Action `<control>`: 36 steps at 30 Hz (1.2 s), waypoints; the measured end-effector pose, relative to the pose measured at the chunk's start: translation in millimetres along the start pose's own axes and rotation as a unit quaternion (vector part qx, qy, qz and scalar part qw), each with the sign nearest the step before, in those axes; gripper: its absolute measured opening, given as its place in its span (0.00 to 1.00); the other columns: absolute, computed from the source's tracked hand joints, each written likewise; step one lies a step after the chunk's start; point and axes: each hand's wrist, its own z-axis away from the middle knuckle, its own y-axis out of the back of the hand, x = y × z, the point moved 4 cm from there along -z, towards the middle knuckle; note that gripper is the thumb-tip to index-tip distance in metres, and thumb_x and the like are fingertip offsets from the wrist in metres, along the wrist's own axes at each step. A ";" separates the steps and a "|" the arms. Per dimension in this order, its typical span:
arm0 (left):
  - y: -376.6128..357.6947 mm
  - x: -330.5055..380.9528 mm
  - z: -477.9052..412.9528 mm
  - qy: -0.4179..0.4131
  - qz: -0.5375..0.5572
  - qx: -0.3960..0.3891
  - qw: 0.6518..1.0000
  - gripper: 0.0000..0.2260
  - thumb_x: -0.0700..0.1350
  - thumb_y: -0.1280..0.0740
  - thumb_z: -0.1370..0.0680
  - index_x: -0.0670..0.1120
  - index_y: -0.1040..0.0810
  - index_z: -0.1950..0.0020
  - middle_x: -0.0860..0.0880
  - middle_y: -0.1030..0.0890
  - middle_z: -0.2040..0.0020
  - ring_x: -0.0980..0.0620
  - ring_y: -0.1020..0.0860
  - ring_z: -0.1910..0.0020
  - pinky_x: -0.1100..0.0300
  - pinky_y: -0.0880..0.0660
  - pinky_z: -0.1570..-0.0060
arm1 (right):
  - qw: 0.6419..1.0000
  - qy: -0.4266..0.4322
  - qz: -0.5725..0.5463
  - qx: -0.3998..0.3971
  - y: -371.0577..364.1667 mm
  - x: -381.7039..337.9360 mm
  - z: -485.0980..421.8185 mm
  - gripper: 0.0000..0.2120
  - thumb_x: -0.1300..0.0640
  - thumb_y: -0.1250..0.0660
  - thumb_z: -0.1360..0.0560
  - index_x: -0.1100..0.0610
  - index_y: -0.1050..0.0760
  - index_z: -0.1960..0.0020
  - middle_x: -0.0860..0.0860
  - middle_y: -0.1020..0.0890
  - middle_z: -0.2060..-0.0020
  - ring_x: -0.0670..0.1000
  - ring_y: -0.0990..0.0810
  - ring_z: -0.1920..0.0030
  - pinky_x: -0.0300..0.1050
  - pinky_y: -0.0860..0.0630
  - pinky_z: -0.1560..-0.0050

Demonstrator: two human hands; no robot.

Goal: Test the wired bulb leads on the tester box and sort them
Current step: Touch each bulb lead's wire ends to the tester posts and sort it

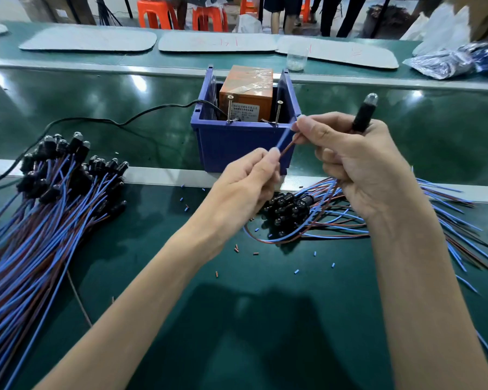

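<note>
Bulb lead (361, 119) gripped at its bulb end by the right hand (358, 164), left hand (245, 187) pinching its wires (283, 143).

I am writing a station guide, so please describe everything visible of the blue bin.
The blue bin is an open plastic box, upright on the green belt. Inside stands an orange box wrapped in clear tape, with a printed label. Two screws stand at the front rim. A black cable enters over its left wall. The held lead crosses its front right corner; contact is unclear.
</note>
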 end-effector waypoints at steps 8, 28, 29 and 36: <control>5.4 -0.4 -1.2 -0.027 -0.029 0.033 0.999 0.17 0.45 0.45 0.16 0.46 0.34 0.65 0.57 0.39 0.74 0.60 0.43 0.77 0.70 0.44 0.78 | 1.000 0.011 -0.003 0.002 2.1 -1.9 -0.2 0.04 0.62 0.29 0.28 0.58 0.20 0.62 0.53 0.16 0.68 0.42 0.42 0.78 0.30 0.45 0.81; 6.1 -5.9 -1.8 -0.047 -0.113 0.015 0.992 0.19 0.47 0.42 0.17 0.49 0.33 0.68 0.57 0.39 0.76 0.58 0.42 0.76 0.68 0.43 0.76 | 0.999 0.021 0.023 0.031 2.3 -1.8 0.2 0.06 0.65 0.29 0.28 0.58 0.23 0.63 0.56 0.19 0.64 0.42 0.36 0.78 0.30 0.41 0.79; 6.6 -6.1 -2.0 -0.049 -0.119 0.018 0.992 0.19 0.47 0.42 0.17 0.49 0.32 0.69 0.57 0.39 0.76 0.58 0.42 0.75 0.68 0.42 0.75 | 0.999 0.022 0.026 0.033 2.2 -1.8 0.2 0.06 0.65 0.28 0.29 0.58 0.23 0.63 0.58 0.20 0.63 0.42 0.36 0.78 0.30 0.41 0.79; 10.4 -5.7 -2.4 -0.066 -0.144 0.041 0.986 0.18 0.48 0.42 0.17 0.48 0.32 0.68 0.56 0.38 0.75 0.58 0.40 0.75 0.66 0.42 0.75 | 0.998 0.030 0.032 0.037 2.4 -3.8 1.0 0.06 0.67 0.28 0.30 0.59 0.22 0.58 0.51 0.22 0.69 0.40 0.34 0.78 0.29 0.40 0.78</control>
